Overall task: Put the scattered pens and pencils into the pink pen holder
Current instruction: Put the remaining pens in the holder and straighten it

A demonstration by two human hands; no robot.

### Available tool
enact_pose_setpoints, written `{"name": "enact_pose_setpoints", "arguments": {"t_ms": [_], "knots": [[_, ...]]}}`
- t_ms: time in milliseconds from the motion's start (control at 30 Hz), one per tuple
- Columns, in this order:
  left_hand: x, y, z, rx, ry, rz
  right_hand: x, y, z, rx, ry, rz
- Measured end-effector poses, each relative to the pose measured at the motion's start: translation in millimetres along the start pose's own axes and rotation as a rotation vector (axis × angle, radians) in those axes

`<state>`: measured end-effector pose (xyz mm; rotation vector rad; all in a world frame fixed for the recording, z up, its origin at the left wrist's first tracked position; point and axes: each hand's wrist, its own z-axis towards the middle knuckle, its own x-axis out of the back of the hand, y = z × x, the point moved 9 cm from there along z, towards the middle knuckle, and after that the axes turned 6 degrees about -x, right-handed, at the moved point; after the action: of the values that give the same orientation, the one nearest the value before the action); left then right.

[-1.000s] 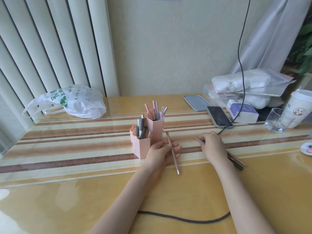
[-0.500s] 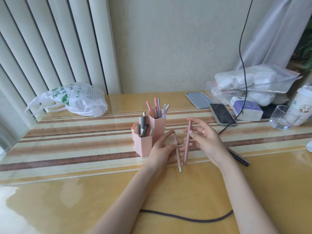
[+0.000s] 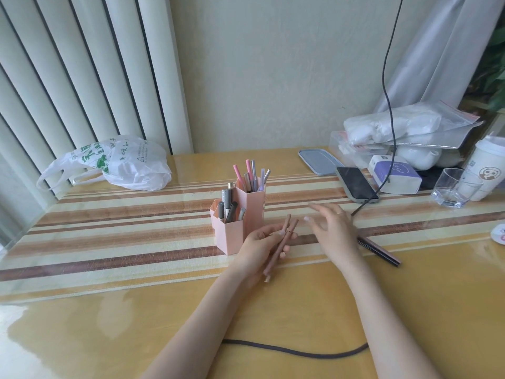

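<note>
The left hand is closed around two slim brownish-pink pencils, held side by side between thumb and fingers; their upper ends point away and to the right, their lower ends stick out past the heel of the palm. The right hand holds nothing: fingers spread and blurred, it hovers just right of the pencil tips, apart from them.

Just left of the gripping hand, touching or nearly touching the knuckles, stands the pink hexagonal plastic pen holder. Its tall rear compartment carries pink, lilac and grey pens; the low front compartment carries several grey and dark markers. Both have room.

Behind the right wrist, two dark pencils lie side by side on the striped table runner, partly hidden by the forearm. These look like the last loose items; none other is visible.

Assessment: the task is mostly done. The step in hand is the gathering of a bundle for one deposit.

Recommendations:
- Fetch the dark pair with the free hand and add it to the bundle, or deposit the held pair first; either will serve.
- Before insertion, turn the pencils upright and level their ends.
- Aim for a gap between the standing pens; pushing against them may tip the light holder.
- Steady the holder with the free hand.
- Keep the sleeve-side forearm clear of the black cable on the yellow tabletop.
</note>
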<state>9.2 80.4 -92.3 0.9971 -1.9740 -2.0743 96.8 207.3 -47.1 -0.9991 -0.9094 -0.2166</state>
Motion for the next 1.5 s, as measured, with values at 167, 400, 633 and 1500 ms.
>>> {"name": "enact_pose_setpoints", "arguments": {"t_ms": [167, 400, 633, 1500], "knots": [[0, -4, -1, 0.059, 0.003, -0.083, -6, 40, 2, -0.253, -0.051, -0.485], [1, -4, -1, 0.075, 0.004, -0.157, 0, 30, 4, -0.236, 0.007, -0.459], [-1, -5, 0, 0.08, 0.0, -0.18, 4, 26, 2, -0.182, 0.01, -0.117], [3, 0, 4, -0.086, 0.076, -0.237, 31, -30, -16, -0.074, 0.175, 1.067]]}}
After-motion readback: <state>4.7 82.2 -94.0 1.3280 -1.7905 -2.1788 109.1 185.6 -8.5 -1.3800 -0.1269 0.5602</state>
